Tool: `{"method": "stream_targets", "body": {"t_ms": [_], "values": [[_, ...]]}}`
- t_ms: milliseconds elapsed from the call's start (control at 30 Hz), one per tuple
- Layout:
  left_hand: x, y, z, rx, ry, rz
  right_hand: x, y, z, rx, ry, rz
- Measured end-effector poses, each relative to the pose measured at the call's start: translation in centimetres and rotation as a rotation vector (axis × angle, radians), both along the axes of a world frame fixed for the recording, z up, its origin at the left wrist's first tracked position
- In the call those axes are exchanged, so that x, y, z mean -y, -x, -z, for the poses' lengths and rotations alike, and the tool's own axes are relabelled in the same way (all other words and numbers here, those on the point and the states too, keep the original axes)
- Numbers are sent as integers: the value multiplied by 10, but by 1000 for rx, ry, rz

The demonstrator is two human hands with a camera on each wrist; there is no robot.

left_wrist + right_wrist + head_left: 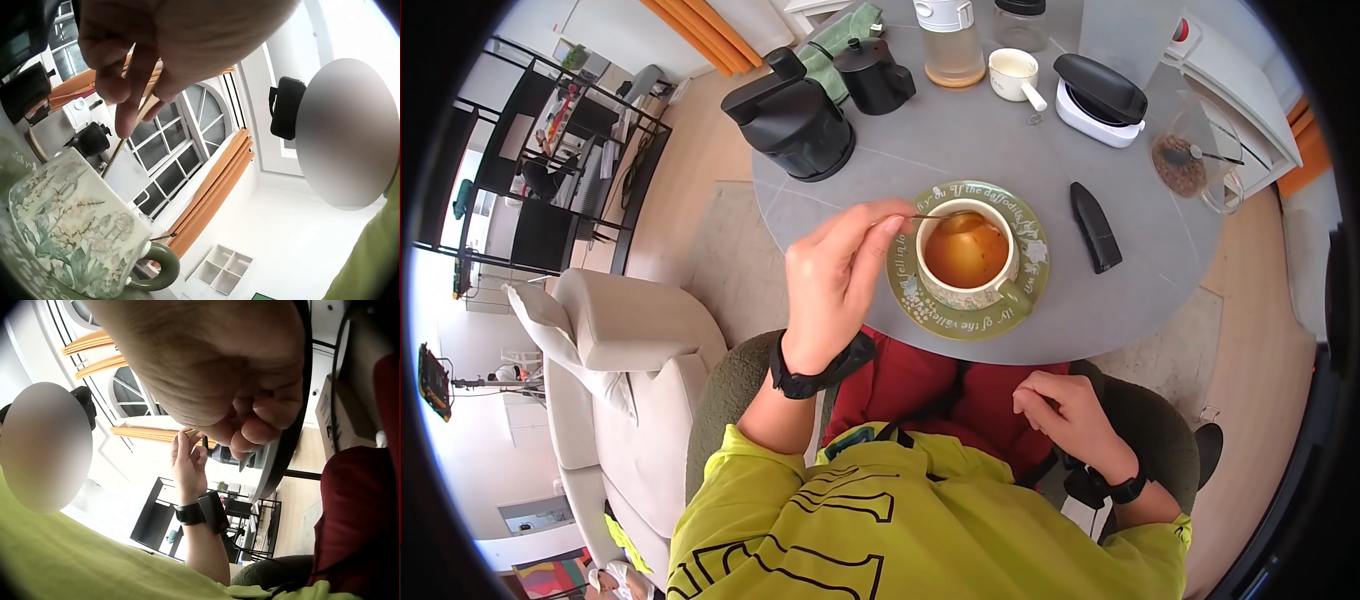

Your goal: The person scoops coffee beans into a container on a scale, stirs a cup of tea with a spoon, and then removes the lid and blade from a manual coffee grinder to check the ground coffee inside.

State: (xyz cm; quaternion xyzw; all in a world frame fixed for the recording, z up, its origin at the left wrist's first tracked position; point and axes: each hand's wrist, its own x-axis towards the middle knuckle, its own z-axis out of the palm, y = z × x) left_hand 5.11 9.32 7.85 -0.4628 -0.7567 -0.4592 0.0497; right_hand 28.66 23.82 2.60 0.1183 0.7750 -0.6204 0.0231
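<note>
A patterned cup (988, 290) with brown-orange liquid stands on a green saucer (1037, 250) with white lettering. My left hand (830, 275) pinches the handle of a metal spoon (960, 220) between thumb and fingers, and the spoon's bowl is at the liquid inside the far side of the cup. In the left wrist view the left hand (156, 56) is above the floral cup (78, 231), with the thin spoon handle (114, 156) angled down behind its rim. My right hand (1075, 418) hangs loosely curled near the lap, empty; the right wrist view shows its curled fingers (259, 422).
On the grey table (880, 290) are a black kettle (795, 130), a black pot (870, 78), a clear-bodied bottle (950, 45), a small white cup (1012, 75), a black-and-white device (1100, 100), a jug with brown pieces (1180, 165) and a black handheld object (1093, 228).
</note>
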Motion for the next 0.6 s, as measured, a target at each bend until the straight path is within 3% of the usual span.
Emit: {"method": "stream_targets", "body": {"t_ms": [233, 400, 533, 600], "values": [[14, -1, -10, 93, 36, -65, 1, 0, 0, 3, -4, 3], [11, -5, -8, 308, 12, 51, 2, 0, 1, 4, -7, -10], [4, -6, -6, 309, -6, 52, 2, 0, 0, 0, -2, -10], [2, -6, -6, 159, 6, 3, 2, -1, -1, -7, -3, -8]]}}
